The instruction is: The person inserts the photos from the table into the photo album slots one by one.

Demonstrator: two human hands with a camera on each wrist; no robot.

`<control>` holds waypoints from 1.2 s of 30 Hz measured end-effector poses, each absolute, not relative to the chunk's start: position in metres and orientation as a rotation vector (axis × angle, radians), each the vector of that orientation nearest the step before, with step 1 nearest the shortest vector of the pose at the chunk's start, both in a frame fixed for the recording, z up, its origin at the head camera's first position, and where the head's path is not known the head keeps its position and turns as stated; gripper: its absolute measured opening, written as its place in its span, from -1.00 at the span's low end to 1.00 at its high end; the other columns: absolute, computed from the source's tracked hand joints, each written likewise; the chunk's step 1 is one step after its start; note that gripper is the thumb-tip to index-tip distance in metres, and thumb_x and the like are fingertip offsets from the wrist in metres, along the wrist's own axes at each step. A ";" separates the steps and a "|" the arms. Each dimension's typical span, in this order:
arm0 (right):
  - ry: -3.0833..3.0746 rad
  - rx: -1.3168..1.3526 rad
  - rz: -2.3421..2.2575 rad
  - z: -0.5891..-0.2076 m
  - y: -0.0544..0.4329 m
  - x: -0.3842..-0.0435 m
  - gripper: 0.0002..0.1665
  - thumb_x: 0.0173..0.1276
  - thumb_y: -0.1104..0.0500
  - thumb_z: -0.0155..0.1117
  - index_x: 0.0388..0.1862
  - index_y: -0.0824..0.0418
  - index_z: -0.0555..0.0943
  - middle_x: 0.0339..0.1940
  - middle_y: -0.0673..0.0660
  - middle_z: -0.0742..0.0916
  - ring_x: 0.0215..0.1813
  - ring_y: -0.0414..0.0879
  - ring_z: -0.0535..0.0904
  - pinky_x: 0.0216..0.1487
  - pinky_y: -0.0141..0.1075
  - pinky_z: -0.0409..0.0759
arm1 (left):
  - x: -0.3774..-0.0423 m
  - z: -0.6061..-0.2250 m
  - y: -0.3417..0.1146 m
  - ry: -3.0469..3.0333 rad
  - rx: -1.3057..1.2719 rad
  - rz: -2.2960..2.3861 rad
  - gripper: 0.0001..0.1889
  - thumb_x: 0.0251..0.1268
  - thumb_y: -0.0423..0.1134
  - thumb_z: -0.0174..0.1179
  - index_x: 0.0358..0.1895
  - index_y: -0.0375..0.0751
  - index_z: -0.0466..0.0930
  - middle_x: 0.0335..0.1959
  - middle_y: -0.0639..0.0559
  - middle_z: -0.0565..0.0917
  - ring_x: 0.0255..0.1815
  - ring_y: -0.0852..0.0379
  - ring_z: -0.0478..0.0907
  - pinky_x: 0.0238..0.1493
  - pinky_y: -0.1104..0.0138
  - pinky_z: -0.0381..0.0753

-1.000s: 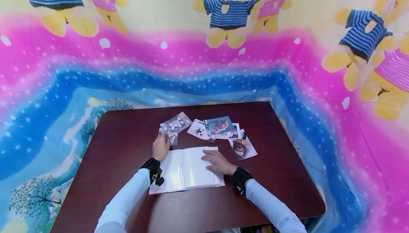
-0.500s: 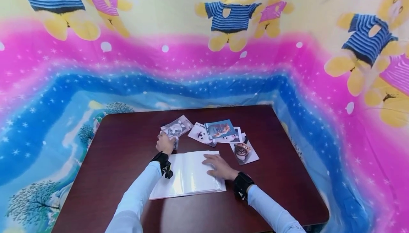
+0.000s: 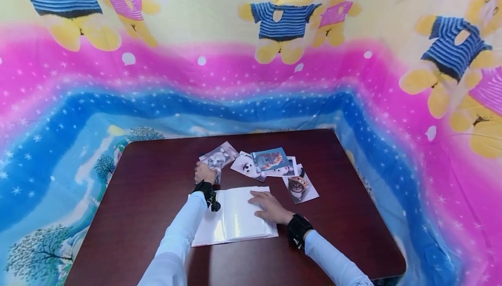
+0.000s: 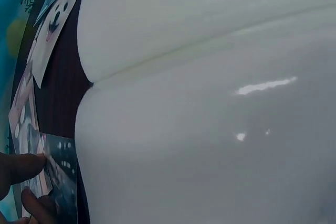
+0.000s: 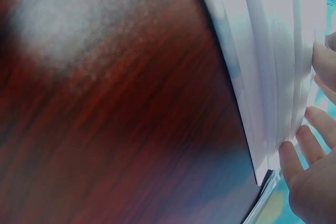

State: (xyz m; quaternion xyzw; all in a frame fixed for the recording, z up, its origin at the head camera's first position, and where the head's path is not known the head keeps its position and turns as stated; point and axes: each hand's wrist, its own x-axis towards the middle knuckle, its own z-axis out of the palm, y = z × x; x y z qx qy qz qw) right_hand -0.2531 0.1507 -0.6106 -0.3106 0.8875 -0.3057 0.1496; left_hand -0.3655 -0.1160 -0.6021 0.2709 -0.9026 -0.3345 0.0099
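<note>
A photo album (image 3: 235, 220) lies spread on the table, its white pages under glossy clear sleeves. Beyond its left page, my left hand (image 3: 205, 172) is at a small heap of photos (image 3: 219, 157). In the left wrist view, the thumb (image 4: 29, 166) and a curled finger (image 4: 38, 203) pinch a greyish photo (image 4: 38, 184) that overlaps a dark blue one (image 4: 64, 177). My right hand (image 3: 270, 206) rests on the album's right page, its fingers spread loosely; in the right wrist view the fingertips (image 5: 289, 153) touch the side of the page stack (image 5: 268, 77).
Right of the heap lie a white dog photo (image 3: 247, 165), a teal-backed photo (image 3: 269, 158) over another, and a kitten photo (image 3: 300, 186). The dark wooden table (image 3: 345, 225) backs onto a patterned cloth (image 3: 235, 103).
My left hand has shifted slightly right over the left heap, and its fingers have drawn in. The right hand has stayed on the right page. The head view has tilted a little.
</note>
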 end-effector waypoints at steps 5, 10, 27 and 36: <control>2.559 -0.917 -0.887 -0.609 0.151 -0.251 -0.50 0.42 0.22 0.27 0.33 0.15 0.53 0.53 0.17 0.32 0.50 0.17 0.14 0.44 0.18 0.06 | -0.366 -0.600 -0.115 -2.788 0.908 -1.101 -0.36 0.17 -0.19 0.37 0.14 -0.60 0.32 0.00 -0.51 0.53 0.03 -0.38 0.54 -0.01 -0.10 0.57; 2.551 -0.921 -0.897 -0.607 0.151 -0.250 -0.50 0.42 0.23 0.27 0.33 0.16 0.53 0.53 0.18 0.31 0.50 0.17 0.15 0.44 0.17 0.07 | -0.366 -0.601 -0.117 -2.801 0.889 -1.137 -0.42 0.18 -0.21 0.34 0.17 -0.53 0.42 0.02 -0.47 0.51 0.06 -0.38 0.52 -0.02 -0.09 0.57; 2.580 -0.956 -0.827 -0.614 0.143 -0.259 -0.49 0.44 0.19 0.26 0.35 0.09 0.52 0.54 0.13 0.30 0.50 0.14 0.16 0.44 0.14 0.10 | -0.341 -0.580 -0.154 -2.493 0.453 -1.476 -0.71 0.35 -0.38 0.23 0.06 -0.45 0.52 -0.12 -0.39 0.67 -0.11 -0.29 0.64 0.10 -0.02 0.48; 2.639 -0.936 -0.625 -0.605 0.143 -0.253 -0.51 0.43 0.13 0.28 0.33 0.02 0.54 0.53 0.12 0.34 0.49 0.10 0.21 0.44 0.05 0.17 | -0.305 -0.563 -0.169 -2.314 0.218 -1.610 -0.72 0.43 -0.41 0.13 0.12 -0.46 0.51 -0.13 -0.38 0.64 -0.17 -0.30 0.67 -0.09 0.02 0.64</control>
